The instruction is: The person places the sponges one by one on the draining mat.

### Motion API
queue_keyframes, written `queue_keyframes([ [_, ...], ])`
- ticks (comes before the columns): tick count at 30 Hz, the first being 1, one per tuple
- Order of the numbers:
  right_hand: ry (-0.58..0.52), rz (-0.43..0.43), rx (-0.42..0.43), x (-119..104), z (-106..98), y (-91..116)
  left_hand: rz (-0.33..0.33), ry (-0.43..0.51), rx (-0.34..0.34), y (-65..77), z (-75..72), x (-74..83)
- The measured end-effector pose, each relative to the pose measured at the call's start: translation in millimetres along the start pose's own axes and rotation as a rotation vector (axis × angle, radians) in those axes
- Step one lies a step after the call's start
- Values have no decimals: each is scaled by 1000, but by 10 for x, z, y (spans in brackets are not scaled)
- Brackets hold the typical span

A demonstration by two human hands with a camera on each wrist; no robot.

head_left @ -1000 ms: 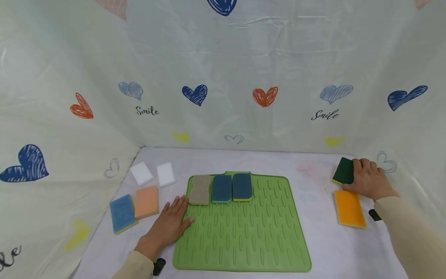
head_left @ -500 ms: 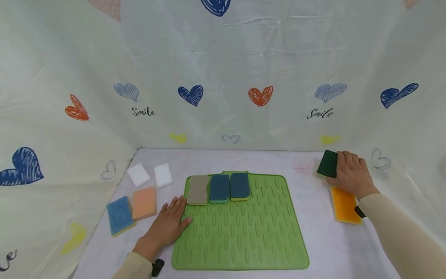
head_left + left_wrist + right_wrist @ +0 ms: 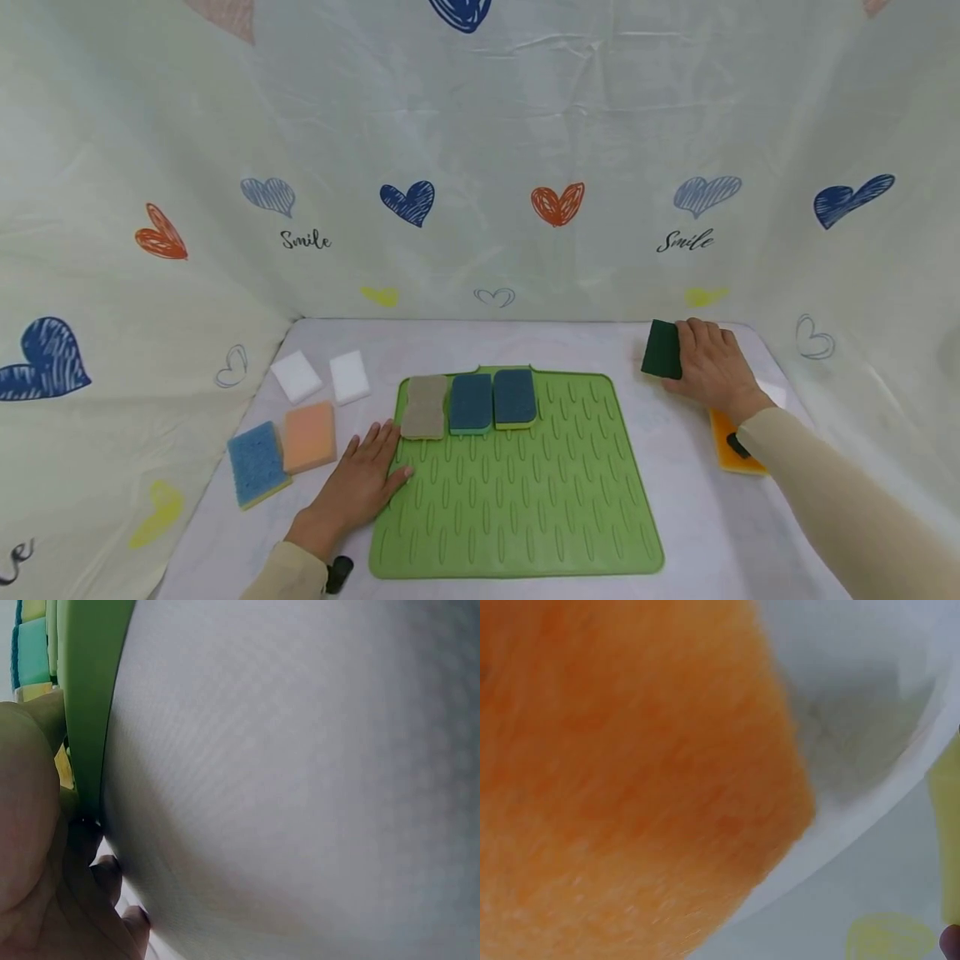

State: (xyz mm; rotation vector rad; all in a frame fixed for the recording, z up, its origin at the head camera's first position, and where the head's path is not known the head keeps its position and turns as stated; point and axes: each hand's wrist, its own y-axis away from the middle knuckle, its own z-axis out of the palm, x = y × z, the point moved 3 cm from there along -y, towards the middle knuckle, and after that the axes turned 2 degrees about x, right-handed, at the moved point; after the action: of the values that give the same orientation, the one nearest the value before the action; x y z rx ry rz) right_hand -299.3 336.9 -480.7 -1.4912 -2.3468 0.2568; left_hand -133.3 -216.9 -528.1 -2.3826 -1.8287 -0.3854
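Dark green scouring faces up on a flat rectangular sponge at the far right of the white table, its right end grasped by the right hand; compared with a second ago, both have shifted left, and the forearm now covers much of the flat orange sponge nearer by. The left hand has stayed put, fingers extended and gripping nothing, at the left edge of the green ribbed mat. Along the mat's far edge, a wavy-sided beige sponge and two blue-topped sponges lie in the same row as before. The right fingertips are partly hidden from the head view, and the left wrist view is mostly blurred tabletop. Only the right wrist view shows a fingertip by a yellow foam strip, seemingly the held sponge's underside, cut off at the frame's edge.
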Motion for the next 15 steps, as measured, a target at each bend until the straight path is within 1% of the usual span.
queue_keyframes([
  [7,-12,-62,36,-217,17,-104,1,5,3,5,-17,19],
  [11,-16,-101,68,-334,-13,-153,1,2,5,3,-13,12],
  [15,-31,-119,67,-440,-46,-192,6,-7,14,-2,4,3],
])
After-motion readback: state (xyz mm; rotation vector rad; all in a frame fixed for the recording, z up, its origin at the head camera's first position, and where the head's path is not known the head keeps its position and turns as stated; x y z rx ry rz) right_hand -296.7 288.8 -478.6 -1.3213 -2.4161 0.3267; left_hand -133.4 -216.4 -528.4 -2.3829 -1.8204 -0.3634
